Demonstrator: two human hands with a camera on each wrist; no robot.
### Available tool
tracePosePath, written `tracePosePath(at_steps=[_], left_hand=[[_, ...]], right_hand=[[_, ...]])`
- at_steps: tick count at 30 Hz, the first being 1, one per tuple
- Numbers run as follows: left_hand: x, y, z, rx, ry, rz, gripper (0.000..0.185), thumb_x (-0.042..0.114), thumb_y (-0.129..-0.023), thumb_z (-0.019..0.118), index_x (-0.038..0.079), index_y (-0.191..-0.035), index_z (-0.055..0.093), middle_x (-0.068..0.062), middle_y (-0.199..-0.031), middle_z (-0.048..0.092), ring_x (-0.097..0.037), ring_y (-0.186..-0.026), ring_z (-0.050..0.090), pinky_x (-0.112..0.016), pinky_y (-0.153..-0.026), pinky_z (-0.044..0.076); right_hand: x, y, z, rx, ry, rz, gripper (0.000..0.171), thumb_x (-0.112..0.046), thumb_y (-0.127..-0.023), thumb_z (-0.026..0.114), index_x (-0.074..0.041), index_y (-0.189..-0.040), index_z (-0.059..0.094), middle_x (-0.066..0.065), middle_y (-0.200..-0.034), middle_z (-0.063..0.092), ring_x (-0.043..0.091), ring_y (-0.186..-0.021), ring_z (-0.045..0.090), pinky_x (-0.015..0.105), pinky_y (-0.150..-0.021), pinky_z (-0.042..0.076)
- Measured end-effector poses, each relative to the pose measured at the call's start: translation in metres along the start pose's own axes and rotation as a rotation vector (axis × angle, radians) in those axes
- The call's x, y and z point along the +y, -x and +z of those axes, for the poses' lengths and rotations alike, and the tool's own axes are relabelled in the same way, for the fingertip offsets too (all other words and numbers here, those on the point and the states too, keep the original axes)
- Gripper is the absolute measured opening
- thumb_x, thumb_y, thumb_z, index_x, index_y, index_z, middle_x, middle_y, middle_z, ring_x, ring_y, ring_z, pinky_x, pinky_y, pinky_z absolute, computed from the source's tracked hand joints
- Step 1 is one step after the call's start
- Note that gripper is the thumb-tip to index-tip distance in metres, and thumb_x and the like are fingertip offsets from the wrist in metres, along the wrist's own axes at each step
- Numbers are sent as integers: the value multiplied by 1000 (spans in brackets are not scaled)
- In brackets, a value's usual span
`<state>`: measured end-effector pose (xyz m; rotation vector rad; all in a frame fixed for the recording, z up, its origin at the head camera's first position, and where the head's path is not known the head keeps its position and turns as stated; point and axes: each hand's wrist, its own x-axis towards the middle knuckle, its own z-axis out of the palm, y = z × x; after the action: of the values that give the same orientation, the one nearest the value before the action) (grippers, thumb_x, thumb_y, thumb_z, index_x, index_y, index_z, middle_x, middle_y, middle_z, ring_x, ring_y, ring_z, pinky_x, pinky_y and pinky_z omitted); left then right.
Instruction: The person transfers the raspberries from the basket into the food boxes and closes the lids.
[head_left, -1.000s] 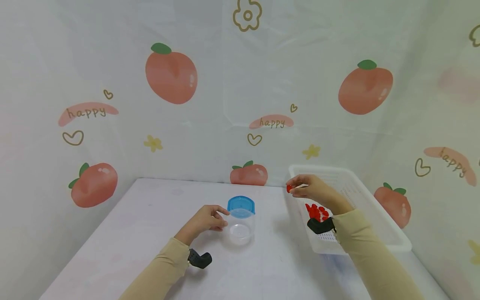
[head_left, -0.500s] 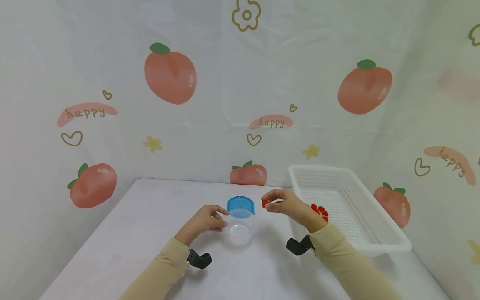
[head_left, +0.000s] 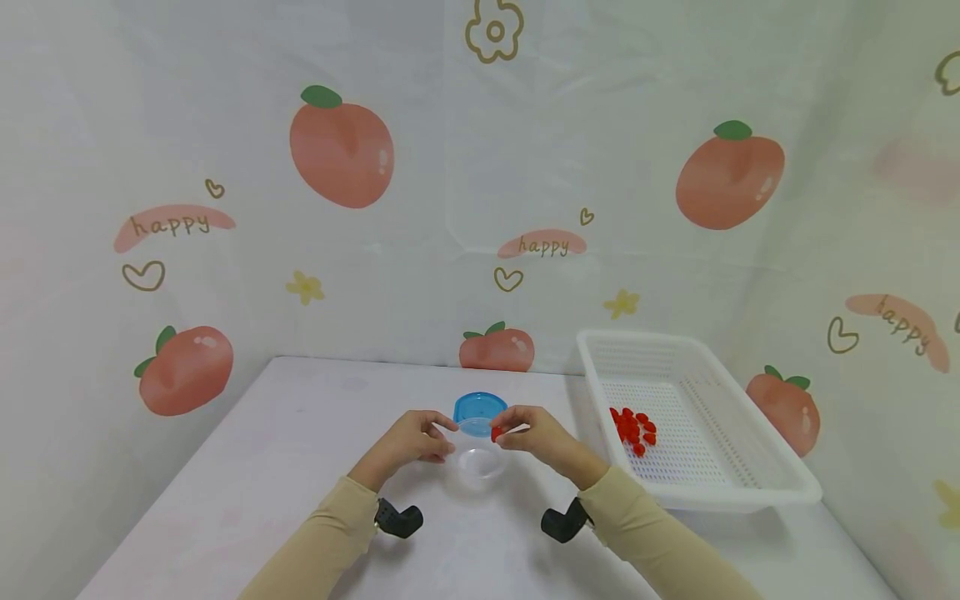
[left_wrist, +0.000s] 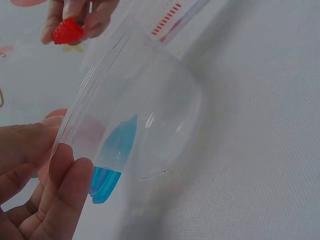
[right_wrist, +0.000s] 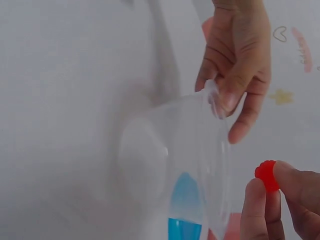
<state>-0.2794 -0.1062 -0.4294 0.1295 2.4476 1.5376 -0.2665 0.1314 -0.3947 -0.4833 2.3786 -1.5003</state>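
At the rim of a clear plastic tub [head_left: 478, 477] is my left hand [head_left: 411, 436], its thumb and fingers pinching that rim in the left wrist view. The tub stands upright on the table. Between the thumb and fingertips of my right hand [head_left: 542, 440] is a small red berry [right_wrist: 267, 175], bumpy like a raspberry. This hand holds it above the right side of the tub's opening, apart from the rim. Behind the tub lies a blue lid [head_left: 480, 405], partly seen through the clear wall.
A white perforated plastic basket [head_left: 738, 496] stands at the right of the table, with several red berries [head_left: 633, 427] gathered at its left side. A white cloth [head_left: 420, 250] printed with peaches hangs at the back.
My right hand has carried the berry leftward from over the basket to above the tub, coming lower. The left hand stays at the tub's rim.
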Motion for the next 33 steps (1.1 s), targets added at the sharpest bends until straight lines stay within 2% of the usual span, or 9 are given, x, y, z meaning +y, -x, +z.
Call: tracePosePath(at_steps=[19, 33], left_hand=[[-2, -1, -2, -16, 23, 10, 31, 7, -84, 74, 2, -114, 66, -9, -82, 62, -16, -66, 64, -29, -67, 60], [-4, -2, -2, -32, 55, 22, 32, 5, -84, 73, 0, -115, 65, -9, -81, 62, -15, -65, 64, -30, -67, 60]], right_hand=[[2, -4, 10, 34, 15, 53, 27, -4, -87, 66, 3, -113, 64, 10, -102, 64, 17, -89, 60, 34, -86, 57], [8, -7, 12, 42, 8, 45, 24, -7, -87, 68, 2, -110, 65, 8, -96, 64, 14, -85, 59, 30, -84, 57]])
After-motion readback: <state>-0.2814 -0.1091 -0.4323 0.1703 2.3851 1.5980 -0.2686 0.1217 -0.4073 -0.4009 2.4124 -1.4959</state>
